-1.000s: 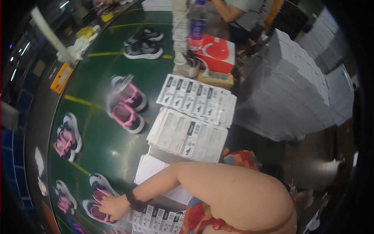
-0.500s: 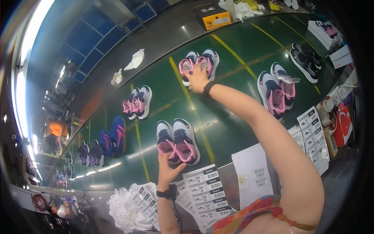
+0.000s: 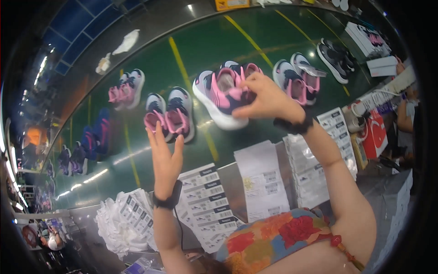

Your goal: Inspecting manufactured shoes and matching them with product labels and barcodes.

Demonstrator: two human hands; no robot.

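Observation:
My right hand (image 3: pixel 273 101) is closed on the heel of a white, navy and pink sneaker (image 3: pixel 213 102), toe tilted up to the left. Its mate (image 3: pixel 232 65) is just behind, partly covered by that shoe and my hand; whether I grip both cannot be told. To the left, a matching pair of sneakers (image 3: pixel 179 98) stands on the green belt (image 3: pixel 150 169), heels toward me. My left hand (image 3: pixel 165 160) is open behind it, fingers apart, fingertips at the heels.
Another pink-lined pair (image 3: pixel 299 80) stands to the right, with black shoes (image 3: pixel 335 61) beyond. More shoes, including a blue pair (image 3: pixel 96 134), stand farther left. Label sheets (image 3: pixel 207 201), white papers (image 3: pixel 260 182) and crumpled white paper (image 3: pixel 118 223) lie along the near edge. A shoebox (image 3: pixel 362 41) holds shoes.
My right hand has brought the far sneakers nearer, beside the other pair. My left hand has loosened from thumb-and-finger contact to spread fingers. The whole view has shifted.

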